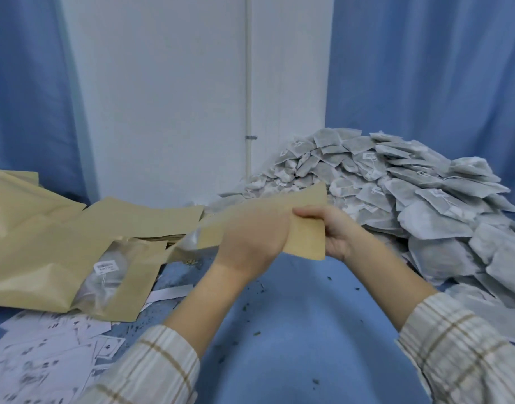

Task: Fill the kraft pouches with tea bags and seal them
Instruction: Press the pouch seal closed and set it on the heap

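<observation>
Both hands hold one flat kraft pouch (304,228) above the middle of the blue table, tilted with its right end higher. My left hand (251,239) grips its middle from the front and hides much of it. My right hand (333,230) grips the right end, fingers curled over the near face. A big heap of grey-white tea bags (396,196) with strings and tags rises at the right. To the left lies a filled kraft pouch (46,266) with a clear window showing tea bags.
More flat kraft pouches (139,218) are stacked at the back left. Printed white paper slips (52,354) litter the front left. Loose tea crumbs dot the blue tabletop (302,330). Blue curtains and a white wall stand behind.
</observation>
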